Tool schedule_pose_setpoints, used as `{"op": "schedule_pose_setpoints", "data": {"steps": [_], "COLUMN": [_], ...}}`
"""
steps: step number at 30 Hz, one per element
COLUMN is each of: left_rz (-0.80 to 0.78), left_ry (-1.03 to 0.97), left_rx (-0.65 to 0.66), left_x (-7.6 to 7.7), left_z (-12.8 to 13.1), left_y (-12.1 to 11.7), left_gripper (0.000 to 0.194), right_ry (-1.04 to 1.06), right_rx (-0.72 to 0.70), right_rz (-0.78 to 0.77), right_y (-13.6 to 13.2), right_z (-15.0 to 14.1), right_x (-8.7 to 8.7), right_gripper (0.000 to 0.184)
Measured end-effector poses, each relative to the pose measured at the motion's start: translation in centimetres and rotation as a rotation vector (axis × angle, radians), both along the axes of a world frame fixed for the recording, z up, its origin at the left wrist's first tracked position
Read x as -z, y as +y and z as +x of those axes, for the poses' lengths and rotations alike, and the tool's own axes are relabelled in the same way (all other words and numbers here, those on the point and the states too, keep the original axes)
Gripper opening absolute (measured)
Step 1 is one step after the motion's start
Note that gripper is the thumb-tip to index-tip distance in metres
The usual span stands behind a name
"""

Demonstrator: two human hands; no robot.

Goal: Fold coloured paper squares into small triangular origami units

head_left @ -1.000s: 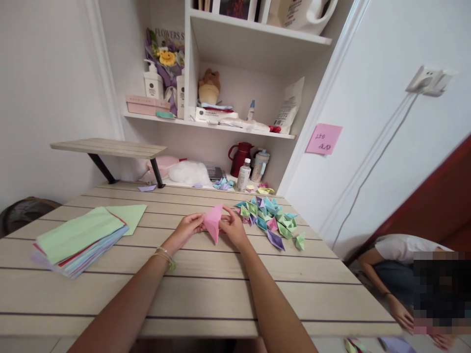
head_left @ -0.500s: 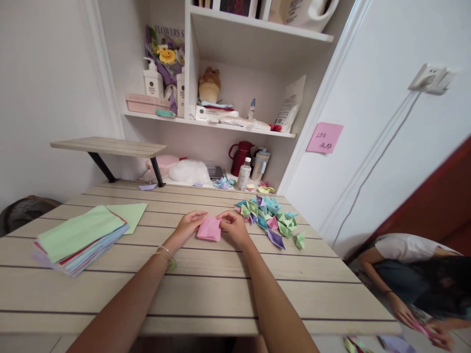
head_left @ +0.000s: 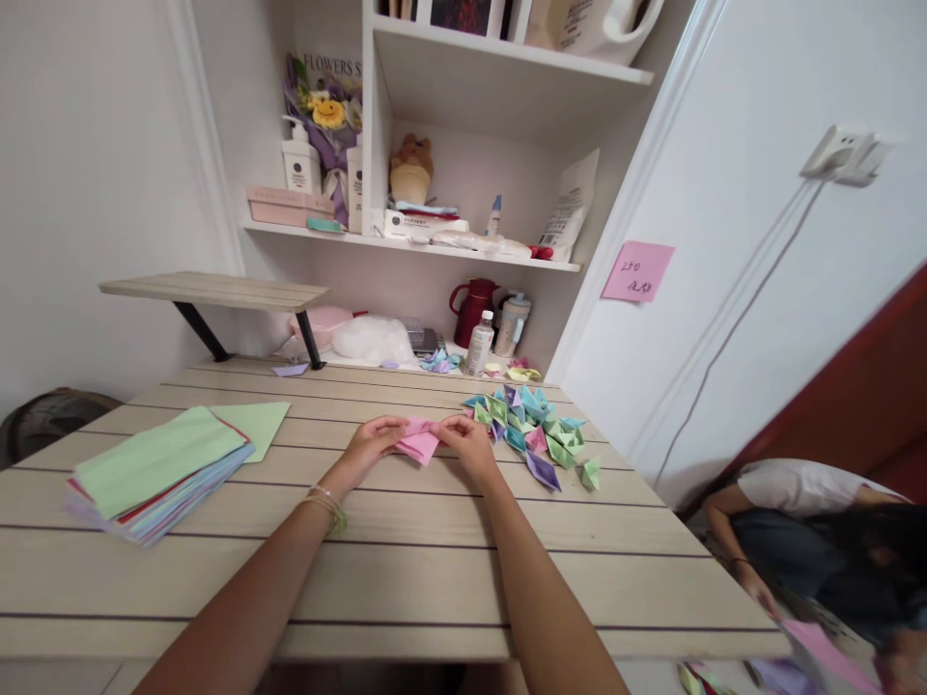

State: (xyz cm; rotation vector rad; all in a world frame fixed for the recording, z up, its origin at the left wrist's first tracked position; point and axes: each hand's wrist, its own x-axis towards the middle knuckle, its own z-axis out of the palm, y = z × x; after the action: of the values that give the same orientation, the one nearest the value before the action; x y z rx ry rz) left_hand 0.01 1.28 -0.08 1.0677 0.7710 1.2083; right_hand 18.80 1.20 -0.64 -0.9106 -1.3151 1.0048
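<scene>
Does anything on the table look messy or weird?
Nothing looks spilled. The paper stack is fanned unevenly, with a green sheet jutting out on the right. One purple paper lies by the raised shelf, away from the folded paper pile.

The pink paper (head_left: 418, 450) is folded in layers. It sits slanted between the left hand (head_left: 371, 442) and right hand (head_left: 467, 442).

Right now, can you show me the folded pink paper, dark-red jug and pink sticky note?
Folded pink paper (head_left: 418, 444), head view: its lower panel.
Dark-red jug (head_left: 472, 307), head view: its body.
Pink sticky note (head_left: 638, 271), head view: its middle.
</scene>
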Motion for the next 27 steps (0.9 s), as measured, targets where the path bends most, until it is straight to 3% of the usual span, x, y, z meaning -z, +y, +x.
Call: {"op": "schedule_pose_setpoints", "data": {"steps": [13, 19, 27], "left_rz": [0.023, 0.043, 0.119], "left_ry": [0.051, 0.151, 0.147], "left_rx": [-0.029, -0.054, -0.144], "left_x": [0.7, 0.9, 1.0], "left_z": [0.2, 0.2, 0.0], "left_y": [0.5, 0.6, 0.9], "left_gripper": [0.029, 0.028, 0.026], "right_ry": [0.072, 0.043, -0.131], "right_rx": [0.035, 0.131, -0.007], "right_rz": [-0.014, 0.056, 0.119], "right_y": [0.3, 0.5, 0.2], "right_z": [0.0, 0.0, -0.2], "right_x": [0.1, 0.6, 0.2], "right_gripper": [0.031, 0.031, 0.023]}}
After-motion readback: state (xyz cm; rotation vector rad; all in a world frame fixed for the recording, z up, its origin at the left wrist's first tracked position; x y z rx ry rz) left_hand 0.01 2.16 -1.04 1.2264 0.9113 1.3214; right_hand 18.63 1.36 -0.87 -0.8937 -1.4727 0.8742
